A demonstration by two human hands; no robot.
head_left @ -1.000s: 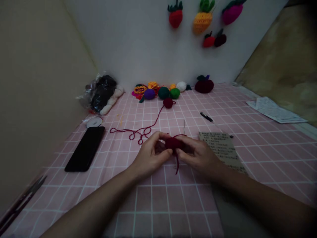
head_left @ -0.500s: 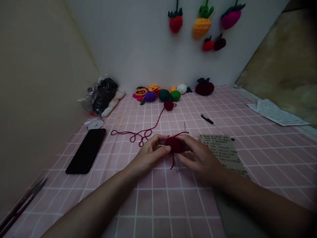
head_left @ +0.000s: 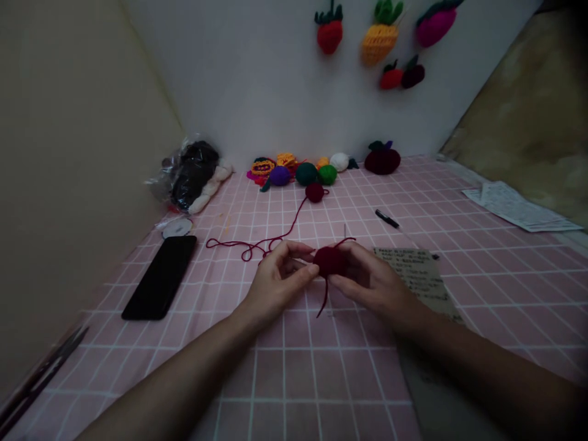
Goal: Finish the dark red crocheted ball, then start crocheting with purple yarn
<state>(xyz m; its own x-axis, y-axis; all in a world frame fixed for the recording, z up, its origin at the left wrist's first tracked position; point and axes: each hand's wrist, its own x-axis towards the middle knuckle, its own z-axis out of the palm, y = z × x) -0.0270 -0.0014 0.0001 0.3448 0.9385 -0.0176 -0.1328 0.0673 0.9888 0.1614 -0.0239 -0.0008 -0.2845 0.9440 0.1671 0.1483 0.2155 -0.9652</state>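
Note:
Both hands meet over the pink checked tablecloth (head_left: 321, 380). A small dark red crochet piece (head_left: 329, 261) is pinched between my left hand (head_left: 278, 283) and my right hand (head_left: 372, 283), fingers curled on it. A yarn tail hangs below the piece. A thin crochet hook (head_left: 345, 231) sticks up just behind it. Dark red yarn (head_left: 271, 242) trails in loops from the piece back to a small dark red yarn ball (head_left: 315, 192).
A black phone (head_left: 160, 275) and a round white tape (head_left: 177, 228) lie at left, scissors (head_left: 37, 380) at the near left edge. A handwritten card (head_left: 413, 272), a pen (head_left: 384, 218), papers (head_left: 519, 205), a yarn bag (head_left: 193, 171) and several crochet fruits (head_left: 303, 173) sit farther back.
Both hands lifted the crochet piece slightly and shifted it a little right; the fingers re-gripped around it.

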